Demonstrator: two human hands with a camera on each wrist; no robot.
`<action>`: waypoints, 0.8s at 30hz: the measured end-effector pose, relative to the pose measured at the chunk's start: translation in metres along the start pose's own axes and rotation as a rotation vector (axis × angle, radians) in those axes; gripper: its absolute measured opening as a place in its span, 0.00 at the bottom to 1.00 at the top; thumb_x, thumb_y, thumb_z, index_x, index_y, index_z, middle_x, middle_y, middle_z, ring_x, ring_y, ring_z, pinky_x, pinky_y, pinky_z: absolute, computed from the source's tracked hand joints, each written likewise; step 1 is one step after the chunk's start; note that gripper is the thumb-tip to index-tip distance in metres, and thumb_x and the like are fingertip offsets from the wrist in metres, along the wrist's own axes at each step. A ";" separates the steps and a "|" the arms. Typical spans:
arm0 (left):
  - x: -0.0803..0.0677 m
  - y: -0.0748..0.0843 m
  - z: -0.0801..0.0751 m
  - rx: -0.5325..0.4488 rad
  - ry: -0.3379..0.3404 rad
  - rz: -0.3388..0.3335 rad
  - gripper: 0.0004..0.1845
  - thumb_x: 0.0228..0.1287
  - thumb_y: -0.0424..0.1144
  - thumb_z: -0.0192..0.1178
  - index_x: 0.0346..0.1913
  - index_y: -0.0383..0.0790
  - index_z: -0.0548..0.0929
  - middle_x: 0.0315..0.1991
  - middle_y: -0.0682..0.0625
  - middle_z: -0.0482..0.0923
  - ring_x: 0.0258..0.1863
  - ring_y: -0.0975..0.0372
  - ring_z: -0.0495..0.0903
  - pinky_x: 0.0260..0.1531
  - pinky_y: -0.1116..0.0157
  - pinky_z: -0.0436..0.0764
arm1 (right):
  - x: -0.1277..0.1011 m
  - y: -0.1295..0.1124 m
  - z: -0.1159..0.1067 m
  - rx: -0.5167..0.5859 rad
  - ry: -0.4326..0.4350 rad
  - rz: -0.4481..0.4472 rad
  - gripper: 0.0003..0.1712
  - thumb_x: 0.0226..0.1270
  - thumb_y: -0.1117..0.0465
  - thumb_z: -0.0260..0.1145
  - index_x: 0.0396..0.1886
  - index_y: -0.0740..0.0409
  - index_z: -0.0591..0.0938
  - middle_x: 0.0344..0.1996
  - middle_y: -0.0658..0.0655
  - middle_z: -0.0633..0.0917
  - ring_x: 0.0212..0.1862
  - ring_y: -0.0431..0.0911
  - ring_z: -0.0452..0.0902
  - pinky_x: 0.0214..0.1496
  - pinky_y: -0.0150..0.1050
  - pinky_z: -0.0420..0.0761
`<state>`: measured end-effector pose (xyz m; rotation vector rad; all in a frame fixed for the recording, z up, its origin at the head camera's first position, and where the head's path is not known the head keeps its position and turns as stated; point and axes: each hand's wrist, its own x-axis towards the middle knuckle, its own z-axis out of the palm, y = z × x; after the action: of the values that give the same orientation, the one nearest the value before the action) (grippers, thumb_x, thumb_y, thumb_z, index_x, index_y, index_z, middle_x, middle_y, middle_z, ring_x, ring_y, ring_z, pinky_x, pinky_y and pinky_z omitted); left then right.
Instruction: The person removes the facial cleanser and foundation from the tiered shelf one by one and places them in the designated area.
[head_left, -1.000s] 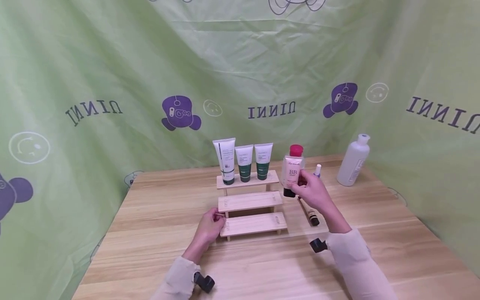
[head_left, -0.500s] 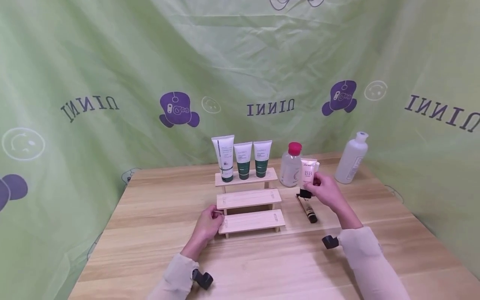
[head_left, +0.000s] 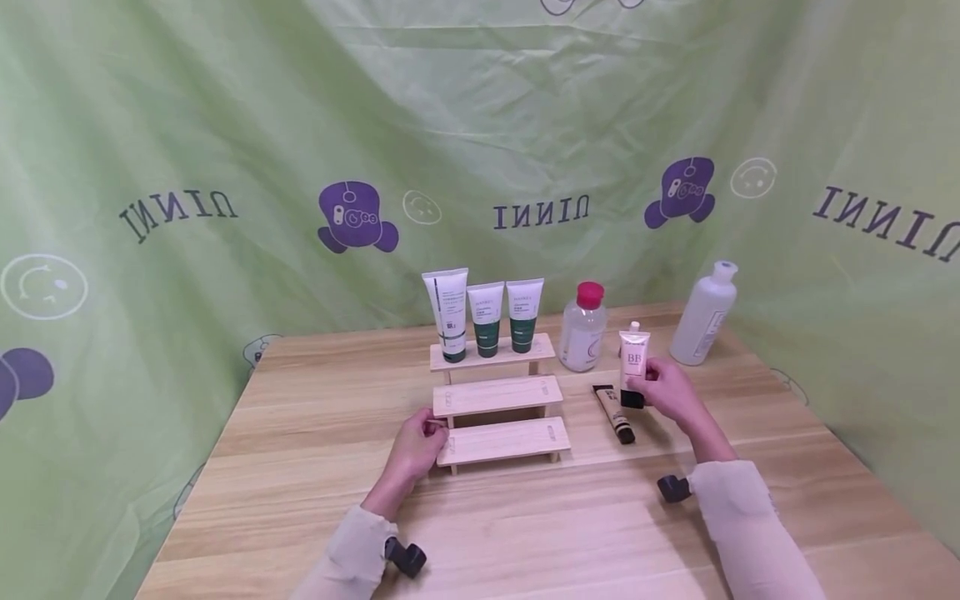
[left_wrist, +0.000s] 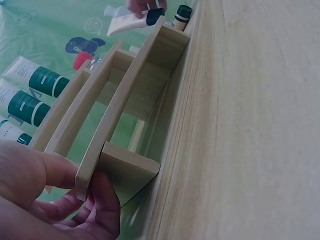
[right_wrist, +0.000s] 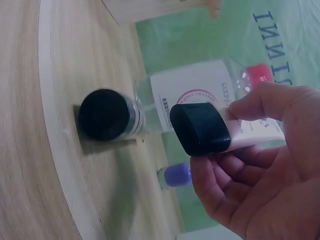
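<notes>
My right hand pinches a pink BB cream tube, black cap down, above the table to the right of the wooden step rack. Thumb and fingers grip it close to the black cap in the right wrist view. A tan tube with a black cap lies on the table just left of the held tube. My left hand holds the left end of the rack's lowest board, thumb on top and fingers beneath. On the top step stand one larger white tube and two white-and-green tubes.
A clear bottle with a red cap stands right of the rack. Behind the held tube is a small bottle with a purple part, partly hidden. A white bottle stands at the back right, before the green curtain.
My right hand has carried the BB cream tube rightward and slightly down, from in front of the red-capped bottle to beyond the tan tube. The left hand stays on the rack.
</notes>
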<state>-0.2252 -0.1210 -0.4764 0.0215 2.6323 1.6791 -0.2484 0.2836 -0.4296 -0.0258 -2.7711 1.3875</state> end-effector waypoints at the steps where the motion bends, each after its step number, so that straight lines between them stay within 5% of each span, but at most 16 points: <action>1: 0.000 0.000 0.000 0.002 0.001 0.000 0.13 0.60 0.29 0.58 0.48 0.33 0.80 0.30 0.49 0.72 0.29 0.59 0.70 0.28 0.66 0.71 | 0.000 0.001 -0.001 0.002 -0.006 0.007 0.27 0.65 0.62 0.62 0.56 0.79 0.71 0.46 0.74 0.79 0.43 0.56 0.79 0.40 0.41 0.82; 9: 0.000 0.002 -0.002 0.008 0.004 -0.010 0.15 0.60 0.29 0.58 0.51 0.33 0.79 0.31 0.48 0.73 0.30 0.59 0.71 0.30 0.66 0.72 | -0.002 0.005 -0.002 -0.116 -0.051 0.064 0.25 0.61 0.61 0.62 0.49 0.80 0.75 0.35 0.67 0.81 0.34 0.50 0.76 0.31 0.39 0.76; 24: -0.001 0.003 -0.001 -0.002 -0.003 0.002 0.14 0.60 0.29 0.58 0.49 0.32 0.79 0.30 0.49 0.72 0.29 0.60 0.70 0.27 0.68 0.70 | -0.003 0.023 0.001 -0.329 -0.112 0.098 0.18 0.61 0.57 0.62 0.37 0.72 0.82 0.25 0.60 0.80 0.29 0.50 0.73 0.31 0.42 0.72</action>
<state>-0.2238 -0.1209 -0.4730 0.0271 2.6292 1.6806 -0.2457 0.2965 -0.4483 -0.0987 -3.0989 0.9608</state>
